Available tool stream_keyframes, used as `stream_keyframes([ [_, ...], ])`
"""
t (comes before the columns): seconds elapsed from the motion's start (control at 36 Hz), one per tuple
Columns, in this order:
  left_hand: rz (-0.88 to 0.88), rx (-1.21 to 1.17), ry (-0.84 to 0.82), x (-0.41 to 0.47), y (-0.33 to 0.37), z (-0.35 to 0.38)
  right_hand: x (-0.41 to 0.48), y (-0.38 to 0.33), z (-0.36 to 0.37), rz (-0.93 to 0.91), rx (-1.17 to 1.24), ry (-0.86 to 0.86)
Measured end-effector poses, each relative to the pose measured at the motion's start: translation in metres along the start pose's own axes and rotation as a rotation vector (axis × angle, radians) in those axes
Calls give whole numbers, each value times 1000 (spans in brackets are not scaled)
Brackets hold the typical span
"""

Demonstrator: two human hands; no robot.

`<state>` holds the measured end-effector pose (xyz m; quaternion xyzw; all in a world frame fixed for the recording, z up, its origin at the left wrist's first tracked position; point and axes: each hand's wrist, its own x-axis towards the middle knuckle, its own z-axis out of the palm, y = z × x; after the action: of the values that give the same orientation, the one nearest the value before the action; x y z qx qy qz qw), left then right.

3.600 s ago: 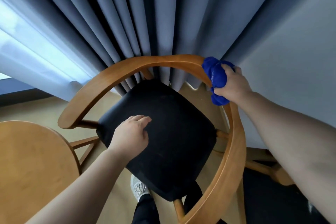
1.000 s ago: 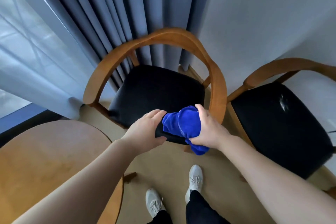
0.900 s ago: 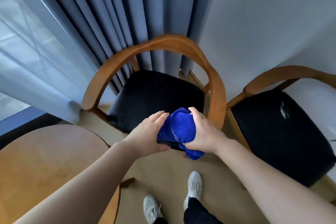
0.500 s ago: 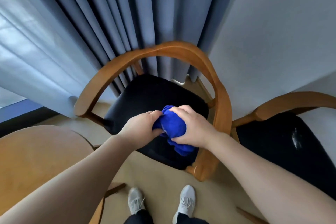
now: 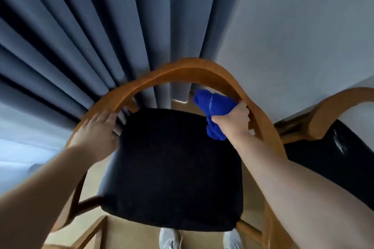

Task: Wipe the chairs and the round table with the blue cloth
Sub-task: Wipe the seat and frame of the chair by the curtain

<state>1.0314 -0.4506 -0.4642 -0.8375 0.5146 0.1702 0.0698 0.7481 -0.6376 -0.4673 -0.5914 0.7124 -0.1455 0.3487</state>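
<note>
The right hand (image 5: 232, 122), its grip now alone pinching the blue cloth (image 5: 214, 107), has moved to the chair (image 5: 182, 68) rail's inner right side, while the released left hand (image 5: 97, 133) lies spread on the rail's left, so rail wiping resumes.

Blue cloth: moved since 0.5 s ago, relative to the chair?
Yes. The blue cloth, bunched in the right hand, has gone from above the black seat front to the chair's curved backrest rail, right rear.

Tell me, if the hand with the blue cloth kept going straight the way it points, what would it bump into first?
Probably the chair's curved wooden backrest. The right hand pushes the blue cloth up just under that rail, with the grey curtain behind, though depth is hard to judge.
</note>
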Motion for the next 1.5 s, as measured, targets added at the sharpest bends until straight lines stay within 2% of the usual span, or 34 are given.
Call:
stream_keyframes([
  [0.11,12,39,-61,18,-26,20,31,-11,14,137,112,99],
  [0.19,58,13,-25,20,-36,32,49,-19,24,240,246,134],
  [0.39,100,-65,-19,28,-43,32,57,-38,52,250,477,191],
  [0.61,96,-131,-28,29,-44,31,57,-97,92,254,259,145],
  [0.78,89,-172,-17,30,-42,31,22,-127,146,13,147,-113],
  [0.86,95,-170,-17,31,-43,32,11,-130,166,-37,153,-162],
  [0.94,99,-176,-5,32,-45,35,13,-121,170,-27,302,-124],
  [1.03,99,-186,3,32,-48,36,20,-103,163,102,458,-73],
  [1.14,103,-197,-1,32,-48,34,30,-88,130,174,771,-20],
  [1.33,90,-208,-1,31,-47,33,50,-57,103,235,961,268],
  [1.42,91,-201,-3,32,-47,33,59,-76,104,298,870,300],
  [1.5,88,-199,-18,32,-48,32,66,-97,109,348,896,368],
])
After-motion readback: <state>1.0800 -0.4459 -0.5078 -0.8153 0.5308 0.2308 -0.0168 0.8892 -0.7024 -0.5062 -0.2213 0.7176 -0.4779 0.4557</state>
